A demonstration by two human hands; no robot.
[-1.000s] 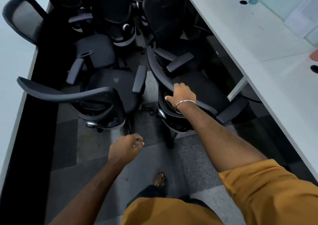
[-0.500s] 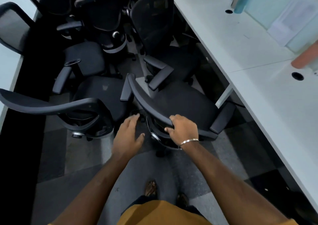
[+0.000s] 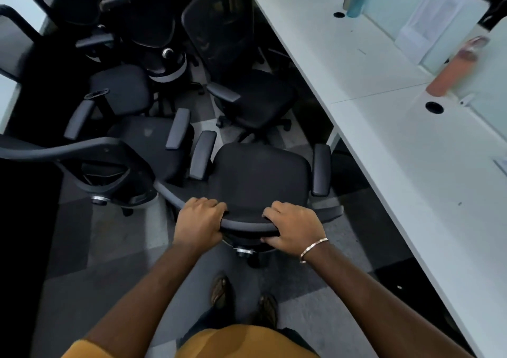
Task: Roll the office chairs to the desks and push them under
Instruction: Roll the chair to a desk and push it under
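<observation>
Both hands on chair (image 3: 260,176) backrest, desk (image 3: 411,149) at 3 o'clock.

Left hand (image 3: 198,224) and right hand (image 3: 295,230) each curl fingers over the top rim of the backrest (image 3: 247,222), thumbs under; bangle (image 3: 312,249) on right wrist. Chair stands in the aisle, seat facing 12, its right armrest just beside the desk edge, not under it. More chairs (image 3: 153,64) crowd 10 to 12 o'clock. Orange bottle (image 3: 452,67) on desk at 2. Feet in sandals (image 3: 219,292) at 6.
</observation>
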